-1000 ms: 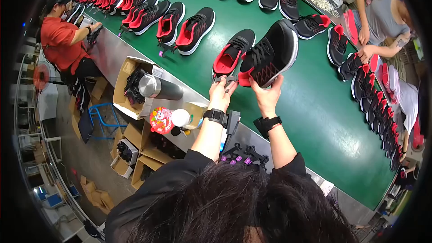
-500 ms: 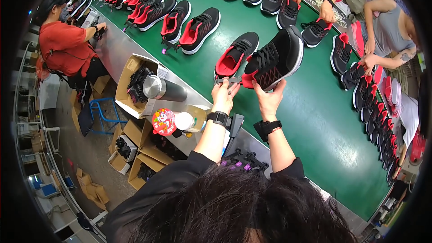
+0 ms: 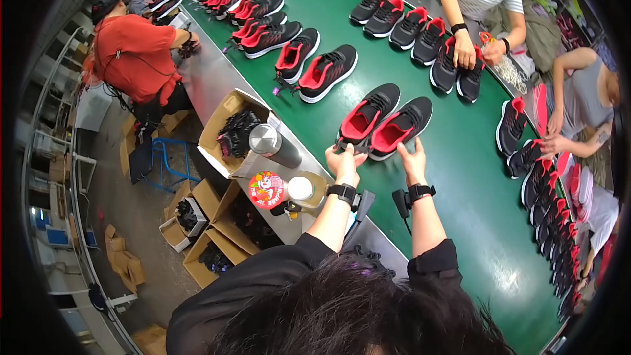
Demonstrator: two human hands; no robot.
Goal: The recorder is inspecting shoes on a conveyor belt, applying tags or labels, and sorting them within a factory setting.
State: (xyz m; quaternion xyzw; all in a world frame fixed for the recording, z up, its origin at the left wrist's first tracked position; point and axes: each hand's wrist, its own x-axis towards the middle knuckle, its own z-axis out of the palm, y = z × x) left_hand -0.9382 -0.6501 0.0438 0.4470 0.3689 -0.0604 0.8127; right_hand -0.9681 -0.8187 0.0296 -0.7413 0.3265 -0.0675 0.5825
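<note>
Two black sneakers with red linings lie side by side on the green conveyor belt point(image 3: 473, 177) in front of me. My left hand point(image 3: 344, 162) grips the heel of the left sneaker point(image 3: 365, 117). My right hand point(image 3: 414, 158) rests its fingertips on the heel of the right sneaker point(image 3: 401, 127), thumb and fingers around its back edge. Both shoes sit flat on the belt, toes pointing away. Each of my wrists carries a black band with a small device.
More pairs of black-and-red sneakers point(image 3: 309, 62) line the belt toward the far left and along the right edge. Other people work opposite point(image 3: 480, 0) and at left in a red shirt point(image 3: 135, 52). A cardboard box point(image 3: 220, 128), a steel flask point(image 3: 273, 144) and a bottle stand left of me.
The right sneaker, held up tilted off the belt before, now lies flat beside the left one. Both hands have come down to the shoes' heels.
</note>
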